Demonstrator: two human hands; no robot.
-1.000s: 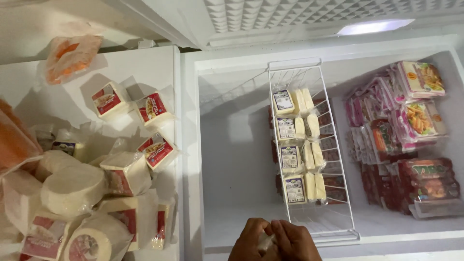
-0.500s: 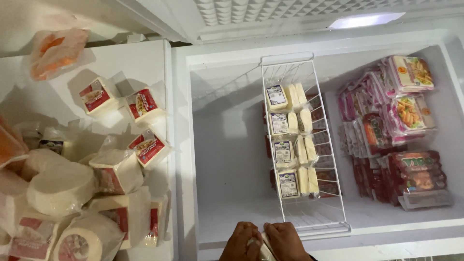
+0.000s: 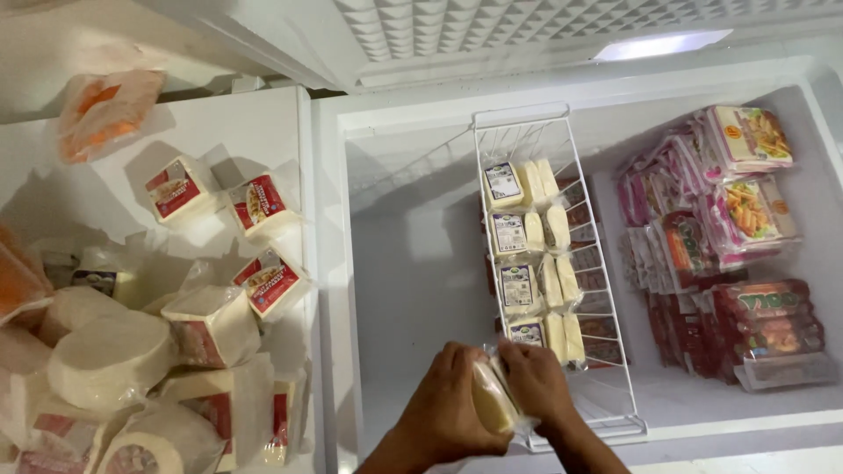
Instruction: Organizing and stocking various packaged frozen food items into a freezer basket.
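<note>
Both hands, left hand (image 3: 448, 408) and right hand (image 3: 537, 382), clasp a wrapped cheese block (image 3: 493, 397) over the near end of the freezer's wire basket (image 3: 615, 333).

left hand (image 3: 443, 404) bare; right hand (image 3: 537, 382) bare; forearms unsleeved, no rings

A white wire basket (image 3: 606, 263) hangs inside the open white chest freezer (image 3: 413, 254), holding pale wrapped cheese blocks (image 3: 527, 246). Pink plastic food packets (image 3: 729, 237) lie on the freezer floor beside it.

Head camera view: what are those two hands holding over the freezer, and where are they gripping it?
A clear-wrapped pale yellow cheese block, pressed between both hands: left hand on its left face, right hand on its right, just above the white wire basket.
</note>
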